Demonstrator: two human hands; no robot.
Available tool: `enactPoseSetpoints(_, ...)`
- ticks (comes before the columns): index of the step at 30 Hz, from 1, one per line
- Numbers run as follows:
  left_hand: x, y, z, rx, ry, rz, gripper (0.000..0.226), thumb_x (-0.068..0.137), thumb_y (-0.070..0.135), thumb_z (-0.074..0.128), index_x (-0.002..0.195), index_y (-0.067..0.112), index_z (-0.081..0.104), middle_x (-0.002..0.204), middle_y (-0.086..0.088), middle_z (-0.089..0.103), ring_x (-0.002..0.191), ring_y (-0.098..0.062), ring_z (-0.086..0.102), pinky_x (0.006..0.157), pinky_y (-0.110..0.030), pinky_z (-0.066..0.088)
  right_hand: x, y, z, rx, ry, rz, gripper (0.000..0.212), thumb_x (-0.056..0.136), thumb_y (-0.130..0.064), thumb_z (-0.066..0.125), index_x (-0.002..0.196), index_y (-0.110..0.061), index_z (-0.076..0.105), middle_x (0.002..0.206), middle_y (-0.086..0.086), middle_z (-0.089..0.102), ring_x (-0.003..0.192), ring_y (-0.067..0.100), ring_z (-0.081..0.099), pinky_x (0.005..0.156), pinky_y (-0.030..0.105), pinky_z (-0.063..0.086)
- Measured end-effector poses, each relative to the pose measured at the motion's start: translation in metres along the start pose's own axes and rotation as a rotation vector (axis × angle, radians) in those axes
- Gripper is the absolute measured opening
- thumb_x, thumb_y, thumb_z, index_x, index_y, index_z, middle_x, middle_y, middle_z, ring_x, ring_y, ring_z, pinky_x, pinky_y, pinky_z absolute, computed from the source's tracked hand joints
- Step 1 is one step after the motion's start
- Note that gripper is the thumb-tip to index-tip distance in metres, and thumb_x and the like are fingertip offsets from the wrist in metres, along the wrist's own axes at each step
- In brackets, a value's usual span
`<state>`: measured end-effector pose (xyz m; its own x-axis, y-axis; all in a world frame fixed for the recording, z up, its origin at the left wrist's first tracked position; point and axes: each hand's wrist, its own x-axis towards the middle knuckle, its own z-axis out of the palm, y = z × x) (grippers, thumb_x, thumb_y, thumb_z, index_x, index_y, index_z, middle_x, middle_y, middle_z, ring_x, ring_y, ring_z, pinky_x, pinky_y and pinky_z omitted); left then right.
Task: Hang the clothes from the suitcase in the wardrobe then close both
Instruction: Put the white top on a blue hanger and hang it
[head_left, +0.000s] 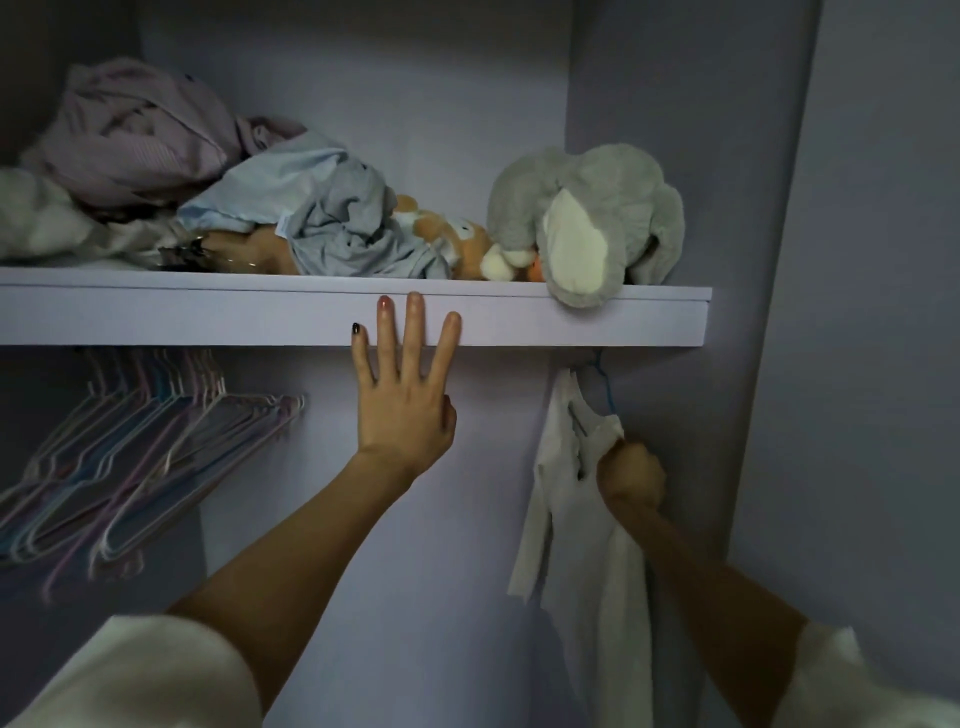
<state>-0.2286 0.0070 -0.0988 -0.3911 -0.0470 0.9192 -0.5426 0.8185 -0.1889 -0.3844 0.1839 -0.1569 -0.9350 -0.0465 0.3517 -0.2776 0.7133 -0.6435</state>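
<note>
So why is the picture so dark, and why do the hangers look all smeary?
Head view: the wardrobe is dimly lit, everything tinted grey-purple. The empty hangers at the left edge are blurred and stretched by the wide lens. The left hand, flat on the shelf edge, is fairly sharp; the right hand, in a grip on the white garment, sits in shadow.

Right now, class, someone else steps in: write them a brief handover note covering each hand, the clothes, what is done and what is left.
Left hand: open, fingers flat against the shelf front.
Right hand: gripping the white garment on its blue hanger, whose hook goes up under the shelf at the wardrobe's right end.
Empty hangers hang at the left.
Done: this garment looks hung.
Left: release it; suitcase out of view, so remaining clothes unknown; close both.
</note>
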Motion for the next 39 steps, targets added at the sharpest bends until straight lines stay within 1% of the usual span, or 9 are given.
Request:
enactPoseSetpoints(5,-0.002,0.004,-0.006,0.006,-0.045,-0.015,0.094,0.068,0.030,0.070,0.147,0.016,0.019,0.152,-0.025,0.020,0.138,-0.048,0.018,0.108,-0.063,0.015,0.016,-0.009,-0.006,0.077,-0.094,0.020,0.044,0.100,-0.025,0.035,0.122,0.009,0.049,0.128,0.027,0.051,0.119,0.040,0.050,0.096,0.042,0.041)
enactPoseSetpoints(11,-0.003,0.010,-0.009,-0.013,-0.143,-0.052,0.092,0.084,0.036,0.057,0.149,0.020,-0.006,0.156,-0.020,-0.007,0.142,-0.044,-0.007,0.111,-0.059,-0.003,0.029,0.011,0.001,0.061,-0.095,0.045,0.047,0.100,-0.029,0.034,0.122,0.009,0.051,0.129,0.027,0.052,0.119,0.040,0.050,0.096,0.043,0.041)
enactPoseSetpoints(16,-0.002,0.010,-0.003,0.002,-0.120,-0.072,0.097,0.079,0.037,0.063,0.147,0.020,-0.004,0.155,-0.022,0.002,0.141,-0.046,0.001,0.110,-0.061,0.003,0.037,0.004,0.003,0.184,-0.132,0.037,0.055,0.099,-0.037,0.034,0.117,0.013,0.052,0.125,0.029,0.053,0.115,0.040,0.053,0.092,0.042,0.044)
enactPoseSetpoints(19,-0.002,0.007,-0.004,0.002,-0.104,-0.057,0.096,0.079,0.037,0.062,0.147,0.019,-0.003,0.155,-0.022,0.002,0.141,-0.046,0.001,0.110,-0.061,0.003,0.031,0.009,0.008,0.167,-0.156,0.038,0.048,0.099,-0.031,0.036,0.117,0.011,0.052,0.124,0.027,0.055,0.114,0.038,0.054,0.090,0.040,0.044)
enactPoseSetpoints(23,-0.002,0.010,-0.011,-0.006,-0.188,-0.069,0.093,0.082,0.038,0.057,0.148,0.019,-0.006,0.155,-0.022,-0.005,0.141,-0.045,-0.005,0.111,-0.061,0.001,0.021,0.018,0.004,0.117,-0.170,0.031,0.036,0.097,-0.021,0.041,0.115,0.008,0.055,0.124,0.024,0.056,0.113,0.038,0.055,0.090,0.039,0.045)
enactPoseSetpoints(27,-0.001,0.005,-0.027,-0.047,-0.258,-0.029,0.089,0.081,0.032,0.059,0.149,0.021,0.004,0.156,-0.021,-0.001,0.142,-0.045,-0.003,0.112,-0.060,0.004,0.001,0.022,-0.008,0.002,-0.213,-0.035,0.033,0.095,-0.013,0.043,0.119,0.007,0.053,0.126,0.023,0.055,0.117,0.038,0.052,0.096,0.040,0.042)
enactPoseSetpoints(31,-0.016,-0.005,-0.048,-0.136,-0.424,0.024,0.082,0.088,0.028,0.050,0.149,0.025,-0.005,0.156,-0.013,-0.015,0.142,-0.037,-0.015,0.113,-0.056,-0.001,-0.030,0.027,-0.014,-0.141,-0.236,-0.051,0.043,0.089,-0.010,0.048,0.131,-0.001,0.042,0.132,0.021,0.045,0.124,0.039,0.042,0.103,0.045,0.037)
enactPoseSetpoints(34,-0.042,-0.015,-0.063,-0.185,-0.582,-0.001,0.079,0.091,0.031,0.045,0.149,0.026,-0.008,0.155,-0.013,-0.020,0.142,-0.035,-0.020,0.113,-0.055,-0.003,-0.068,0.022,-0.015,-0.207,-0.256,-0.124,0.049,0.090,-0.008,0.045,0.139,-0.005,0.033,0.141,0.019,0.035,0.129,0.035,0.036,0.109,0.042,0.031)
enactPoseSetpoints(39,-0.110,-0.034,-0.087,-0.255,-0.771,-0.065,0.072,0.094,0.031,0.042,0.150,0.025,-0.003,0.156,-0.011,-0.015,0.143,-0.032,-0.017,0.115,-0.052,-0.002,-0.154,0.011,0.000,0.036,-0.426,-0.263,0.039,0.092,-0.002,0.043,0.132,-0.002,0.046,0.135,0.018,0.048,0.123,0.030,0.047,0.104,0.029,0.034)
